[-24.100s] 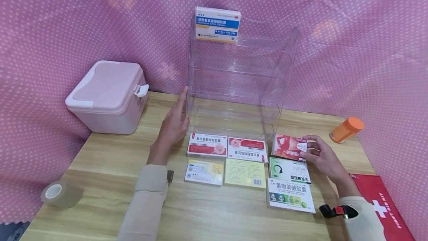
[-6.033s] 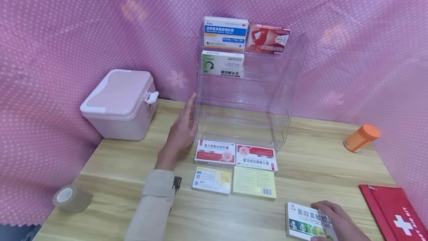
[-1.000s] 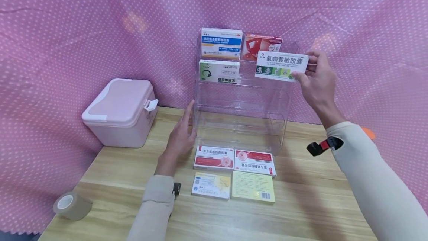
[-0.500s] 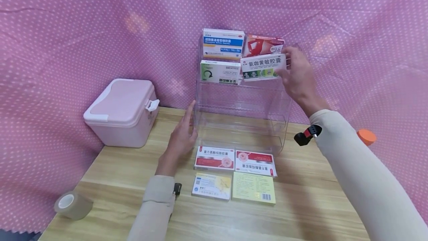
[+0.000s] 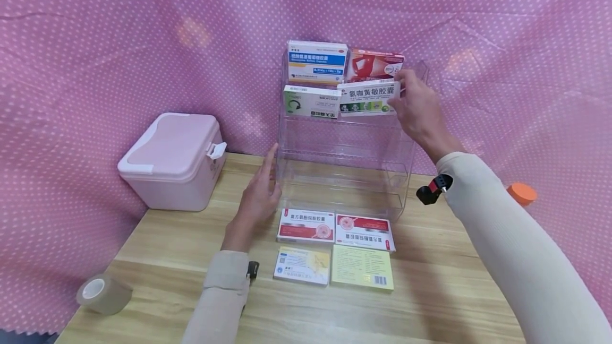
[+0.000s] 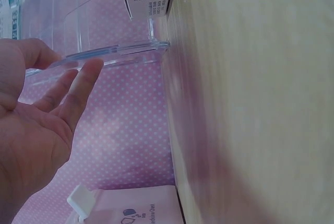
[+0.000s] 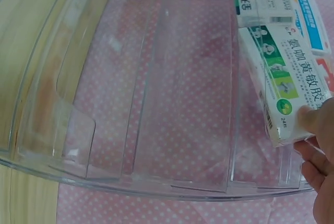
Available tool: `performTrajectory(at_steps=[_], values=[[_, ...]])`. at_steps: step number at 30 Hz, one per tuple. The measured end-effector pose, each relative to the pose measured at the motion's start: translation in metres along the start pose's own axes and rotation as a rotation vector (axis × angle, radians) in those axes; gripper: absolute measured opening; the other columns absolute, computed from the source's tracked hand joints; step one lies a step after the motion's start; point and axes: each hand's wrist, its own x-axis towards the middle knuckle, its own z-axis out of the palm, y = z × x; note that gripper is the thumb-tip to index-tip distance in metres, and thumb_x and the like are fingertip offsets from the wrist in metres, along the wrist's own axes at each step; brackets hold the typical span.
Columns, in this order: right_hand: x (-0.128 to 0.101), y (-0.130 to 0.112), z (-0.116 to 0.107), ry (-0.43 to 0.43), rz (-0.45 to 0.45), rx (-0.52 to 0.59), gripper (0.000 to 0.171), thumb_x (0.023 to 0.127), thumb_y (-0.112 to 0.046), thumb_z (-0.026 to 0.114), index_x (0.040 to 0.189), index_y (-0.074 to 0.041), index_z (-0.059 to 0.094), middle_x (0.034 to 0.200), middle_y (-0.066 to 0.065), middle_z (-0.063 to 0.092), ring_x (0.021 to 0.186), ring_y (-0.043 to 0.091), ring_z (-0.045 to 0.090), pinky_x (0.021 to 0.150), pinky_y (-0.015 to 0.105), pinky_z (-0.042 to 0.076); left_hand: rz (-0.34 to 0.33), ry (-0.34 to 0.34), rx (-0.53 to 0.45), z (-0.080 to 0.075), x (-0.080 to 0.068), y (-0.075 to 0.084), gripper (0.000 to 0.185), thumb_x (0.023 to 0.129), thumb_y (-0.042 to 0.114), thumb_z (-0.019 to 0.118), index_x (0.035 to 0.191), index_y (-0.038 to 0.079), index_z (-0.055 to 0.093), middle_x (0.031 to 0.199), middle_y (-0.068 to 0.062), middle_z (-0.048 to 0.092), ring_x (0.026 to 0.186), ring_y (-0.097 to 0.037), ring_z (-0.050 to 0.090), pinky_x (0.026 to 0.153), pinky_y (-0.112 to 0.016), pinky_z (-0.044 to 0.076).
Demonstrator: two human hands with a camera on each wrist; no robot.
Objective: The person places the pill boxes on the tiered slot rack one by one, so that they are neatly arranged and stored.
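A clear acrylic tiered rack (image 5: 344, 169) stands at the back of the wooden table. Its top tier holds a blue-and-white box (image 5: 316, 60) and a red box (image 5: 372, 65). On the second tier a green-and-white box (image 5: 309, 102) stands at the left. Beside it my right hand (image 5: 399, 89) pinches a white box with green print (image 5: 367, 98) by its right end. The right wrist view shows that box (image 7: 284, 72) in the rack (image 7: 156, 104), with my fingertips (image 7: 312, 120) on its corner. My left hand (image 5: 266, 177) rests flat and straight against the rack's left wall (image 6: 104, 54).
Several flat medicine boxes (image 5: 334, 248) lie on the table in front of the rack. A pink lidded case (image 5: 169, 161) stands at the left, a tape roll (image 5: 102, 293) near the front left corner, and an orange-capped bottle (image 5: 521, 194) at the right. Pink dotted cloth hangs behind.
My right hand has carried the white-and-green box left and slightly down, from in front of the rack's right side into the second tier beside the green-and-white box. The left hand has stayed put.
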Motion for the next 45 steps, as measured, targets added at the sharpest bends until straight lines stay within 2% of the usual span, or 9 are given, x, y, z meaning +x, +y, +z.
performTrajectory(at_steps=[7, 11, 18, 23, 28, 33, 37, 42, 45], values=[[0.002, 0.002, 0.002, 0.021, -0.022, -0.012, 0.042, 0.105, -0.01, 0.067, 0.143, -0.006, 0.049, 0.138, 0.026, 0.069, 0.123, 0.045, 0.069, 0.101, 0.059, 0.058, 0.012, 0.011, 0.0, 0.0, 0.0, -0.001, 0.112, 0.104, 0.002, 0.061, 0.162, 0.068, -0.007, 0.176, -0.009, 0.036, 0.144, -0.042, 0.057, 0.114, -0.066, 0.053], [0.0, 0.003, 0.002, -0.018, 0.013, -0.02, 0.038, 0.105, -0.01, 0.067, 0.138, -0.005, 0.048, 0.139, 0.027, 0.068, 0.122, 0.046, 0.069, 0.097, 0.058, 0.061, 0.013, 0.009, 0.003, 0.0, -0.001, -0.001, 0.111, 0.104, 0.002, 0.061, 0.163, 0.067, -0.008, 0.175, -0.009, 0.038, 0.142, -0.041, 0.059, 0.113, -0.065, 0.055], [-0.003, 0.004, 0.007, -0.021, -0.015, -0.119, 0.035, 0.105, -0.014, 0.065, 0.135, -0.001, 0.052, 0.146, 0.025, 0.049, 0.128, 0.051, 0.059, 0.109, 0.065, 0.054, 0.035, 0.017, -0.005, 0.001, 0.0, 0.0, 0.109, 0.103, 0.001, 0.061, 0.165, 0.064, -0.004, 0.176, -0.009, 0.036, 0.15, -0.042, 0.052, 0.116, -0.069, 0.05], [-0.01, 0.003, 0.006, -0.03, -0.018, -0.13, 0.046, 0.103, -0.011, 0.061, 0.148, -0.002, 0.053, 0.148, 0.024, 0.042, 0.133, 0.046, 0.051, 0.11, 0.062, 0.052, 0.039, 0.015, -0.007, 0.002, 0.0, 0.0, 0.109, 0.103, 0.0, 0.06, 0.166, 0.062, -0.004, 0.176, -0.009, 0.035, 0.151, -0.043, 0.05, 0.117, -0.07, 0.049], [-0.02, 0.003, 0.003, -0.058, -0.065, -0.172, 0.068, 0.098, -0.005, 0.057, 0.163, -0.007, 0.039, 0.158, 0.029, 0.042, 0.145, 0.05, 0.043, 0.123, 0.066, 0.041, 0.022, 0.011, -0.002, 0.002, -0.001, 0.0, 0.109, 0.103, 0.002, 0.061, 0.165, 0.064, -0.004, 0.176, -0.01, 0.036, 0.148, -0.043, 0.053, 0.116, -0.069, 0.051], [-0.037, 0.004, 0.001, 0.009, -0.163, -0.138, 0.076, 0.094, -0.001, 0.062, 0.165, -0.008, 0.035, 0.163, 0.031, 0.042, 0.152, 0.051, 0.04, 0.13, 0.065, 0.035, 0.01, 0.011, 0.005, 0.0, 0.0, 0.0, 0.106, 0.104, 0.002, 0.061, 0.168, 0.059, -0.002, 0.175, -0.011, 0.037, 0.142, -0.043, 0.058, 0.112, -0.069, 0.054], [-0.061, 0.009, 0.002, 0.092, -0.21, -0.072, 0.07, 0.093, 0.001, 0.069, 0.159, -0.002, 0.044, 0.154, 0.032, 0.047, 0.14, 0.049, 0.05, 0.12, 0.066, 0.046, 0.019, 0.015, -0.003, 0.0, 0.0, 0.0, 0.103, 0.103, 0.002, 0.061, 0.171, 0.052, 0.002, 0.175, -0.011, 0.037, 0.145, -0.044, 0.055, 0.113, -0.069, 0.053], [-0.099, 0.023, 0.013, 0.21, -0.241, 0.009, 0.051, 0.093, 0.001, 0.07, 0.141, 0.007, 0.056, 0.13, 0.032, 0.055, 0.114, 0.045, 0.058, 0.099, 0.062, 0.056, 0.031, 0.016, -0.003, 0.001, 0.0, -0.001, 0.106, 0.102, 0.0, 0.061, 0.169, 0.056, 0.0, 0.174, -0.012, 0.038, 0.147, -0.044, 0.053, 0.114, -0.069, 0.052], [-0.125, 0.034, 0.024, 0.203, -0.233, 0.042, 0.036, 0.094, 0.001, 0.071, 0.127, 0.009, 0.061, 0.114, 0.028, 0.06, 0.102, 0.041, 0.059, 0.087, 0.055, 0.056, 0.031, 0.016, 0.001, 0.002, 0.001, -0.002, 0.107, 0.103, 0.001, 0.061, 0.168, 0.058, -0.001, 0.174, -0.011, 0.038, 0.147, -0.044, 0.054, 0.113, -0.069, 0.052]])
